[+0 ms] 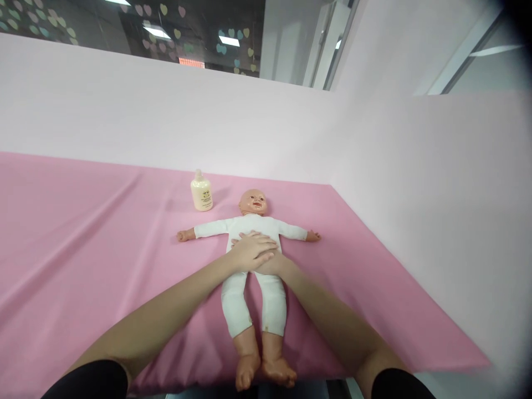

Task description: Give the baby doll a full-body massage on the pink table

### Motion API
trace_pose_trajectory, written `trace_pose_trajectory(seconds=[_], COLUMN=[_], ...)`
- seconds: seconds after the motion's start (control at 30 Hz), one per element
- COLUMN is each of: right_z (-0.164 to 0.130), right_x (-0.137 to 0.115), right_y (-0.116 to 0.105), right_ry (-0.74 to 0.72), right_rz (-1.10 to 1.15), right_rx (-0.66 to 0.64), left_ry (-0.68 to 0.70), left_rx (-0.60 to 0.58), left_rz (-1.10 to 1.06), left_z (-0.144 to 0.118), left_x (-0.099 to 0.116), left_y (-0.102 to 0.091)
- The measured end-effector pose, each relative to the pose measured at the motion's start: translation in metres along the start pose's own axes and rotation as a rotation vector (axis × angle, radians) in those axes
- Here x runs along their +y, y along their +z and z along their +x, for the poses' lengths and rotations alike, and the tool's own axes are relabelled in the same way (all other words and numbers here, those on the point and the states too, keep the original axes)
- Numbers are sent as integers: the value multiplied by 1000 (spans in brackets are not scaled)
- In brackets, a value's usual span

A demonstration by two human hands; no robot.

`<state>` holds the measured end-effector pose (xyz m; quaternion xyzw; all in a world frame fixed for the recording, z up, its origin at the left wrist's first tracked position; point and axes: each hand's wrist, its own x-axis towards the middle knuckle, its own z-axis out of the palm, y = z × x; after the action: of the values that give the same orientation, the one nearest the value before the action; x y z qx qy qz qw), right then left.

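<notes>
A baby doll (272, 302) with a white cloth body lies on its back, arms spread to the sides and feet toward me. My left hand (251, 250) lies flat across its belly, fingers stretched out and pointing right. Beneath it, my right hand (270, 265) rests on the doll's belly, mostly covered; a few of its fingertips show past the left hand's upper edge. Neither hand grips anything. Beyond the doll's outstretched arm on the left stands a pump-type bottle (201, 194) of pale yellow liquid, upright, with a small printed label.
The doll and bottle are on a pink padded surface (103, 238) with creases on its left side. White walls (166, 116) border it at the back and right. Above the back wall is a window (199, 33) with heart stickers.
</notes>
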<state>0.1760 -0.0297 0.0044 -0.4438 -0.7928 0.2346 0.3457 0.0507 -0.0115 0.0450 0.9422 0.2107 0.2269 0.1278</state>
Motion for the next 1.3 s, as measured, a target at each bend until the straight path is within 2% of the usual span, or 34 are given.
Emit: trace_pose_trajectory(seconds=[0.07, 0.13, 0.2, 0.3, 0.43, 0.53, 0.67, 0.77, 0.87, 0.97, 1.03, 1.13, 1.3], right_z=[5, 9, 11, 11, 8, 8, 10, 10, 10, 10, 11, 13, 16], right_x=[-4, -9, -12, -13, -11, -11, -7, -1, 0, -3, -6, -7, -2], right_y=[-8, -16, -21, -24, -23, -23, -27, -31, -34, -35, -35, -33, -30], right_ry=[-111, -229, -313, -314, -259, -193, -71, 0, -17, -141, -213, -200, -29], right_rz=[-106, -172, -208, -161, -5, 41, -111, -241, -313, -395, -413, -378, -302], right_rx=[-145, -215, -245, -230, -155, -55, 148, 276, 286, 102, -19, -62, 16], left_ry=[-68, -137, -207, -263, -300, -390, -524, -574, -463, -192, -75, -31, -47], left_rx=[-10, 16, 53, 79, 91, 100, 140, 162, 79, -10, -9, 14, 9], left_rz=[-43, -83, -118, -137, -94, -30, 44, 96, 162, 175, 150, 94, 47], left_z=[-1, -5, -9, -14, -17, -19, -22, -23, -20, -14, -12, -11, -11], left_x=[-10, -17, -22, -25, -30, -35, -42, -41, -35, -27, -24, -23, -28], left_y=[-4, -7, -8, -6, -2, 2, 5, 6, 4, 5, 6, 6, 0])
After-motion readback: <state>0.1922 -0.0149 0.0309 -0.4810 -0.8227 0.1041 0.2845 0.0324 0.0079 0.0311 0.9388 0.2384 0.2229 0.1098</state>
